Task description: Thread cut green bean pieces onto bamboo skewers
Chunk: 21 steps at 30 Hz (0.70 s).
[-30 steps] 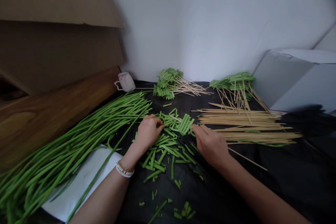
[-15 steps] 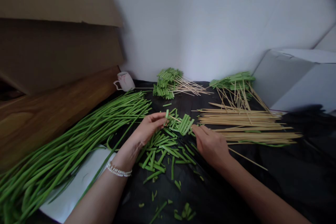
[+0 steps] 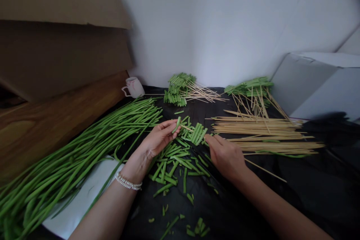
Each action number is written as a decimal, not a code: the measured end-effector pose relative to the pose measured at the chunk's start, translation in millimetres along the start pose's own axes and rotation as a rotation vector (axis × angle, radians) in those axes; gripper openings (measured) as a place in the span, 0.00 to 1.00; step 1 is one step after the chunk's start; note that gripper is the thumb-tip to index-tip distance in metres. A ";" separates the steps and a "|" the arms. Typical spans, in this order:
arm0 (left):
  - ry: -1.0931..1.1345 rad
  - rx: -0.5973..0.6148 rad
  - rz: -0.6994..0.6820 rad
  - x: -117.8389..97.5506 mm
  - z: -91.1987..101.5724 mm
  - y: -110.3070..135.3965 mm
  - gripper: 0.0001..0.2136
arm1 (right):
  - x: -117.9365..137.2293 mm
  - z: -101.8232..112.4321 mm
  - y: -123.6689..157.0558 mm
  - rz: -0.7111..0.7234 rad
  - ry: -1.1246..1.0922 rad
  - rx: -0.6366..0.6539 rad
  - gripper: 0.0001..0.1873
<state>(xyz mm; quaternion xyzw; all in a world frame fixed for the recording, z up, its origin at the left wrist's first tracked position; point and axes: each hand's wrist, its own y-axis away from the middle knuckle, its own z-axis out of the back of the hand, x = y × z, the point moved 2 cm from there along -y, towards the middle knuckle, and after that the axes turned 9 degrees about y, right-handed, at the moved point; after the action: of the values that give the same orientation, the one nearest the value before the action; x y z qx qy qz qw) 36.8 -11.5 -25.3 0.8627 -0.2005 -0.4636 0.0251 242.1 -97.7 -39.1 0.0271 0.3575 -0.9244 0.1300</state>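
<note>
My right hand (image 3: 225,153) is closed on a wooden skewer (image 3: 186,128) that points left. Several short green stem pieces (image 3: 198,134) sit side by side along it, near my right fingers. With its thumb and fingers, my left hand (image 3: 161,137) pinches one cut stem piece (image 3: 177,123) at the skewer's left end. Whether the tip has gone into that piece I cannot tell. Below both hands lies a loose heap of cut stem pieces (image 3: 174,157) on the black sheet (image 3: 236,210).
Long green stems (image 3: 92,146) lie at left, partly over a white board (image 3: 81,198). Bare skewers (image 3: 258,125) lie at right. Loaded skewers are piled at the back centre (image 3: 180,86) and back right (image 3: 250,85). A mug (image 3: 135,87), a cardboard box (image 3: 62,41) and a white box (image 3: 323,82) stand around.
The stem piece in my left hand has tilted and sits a little lower, and the left fingers have shifted around it. My right hand has barely moved.
</note>
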 end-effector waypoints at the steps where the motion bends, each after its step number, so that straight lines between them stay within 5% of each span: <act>1: 0.004 -0.009 -0.007 -0.2 1.0 -0.6 0.10 | 0.0 0.1 0.0 0.003 -0.004 -0.001 0.14; 21: -0.038 -0.027 -0.025 10.1 0.1 -2.5 0.12 | 2.6 -3.4 3.1 0.009 -0.040 0.017 0.15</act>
<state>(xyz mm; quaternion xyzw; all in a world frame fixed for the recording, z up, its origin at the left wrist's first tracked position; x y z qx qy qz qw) 42.5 -12.9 -33.8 0.8557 -0.1839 -0.4830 0.0269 240.3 -98.2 -44.0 0.0112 0.3469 -0.9272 0.1412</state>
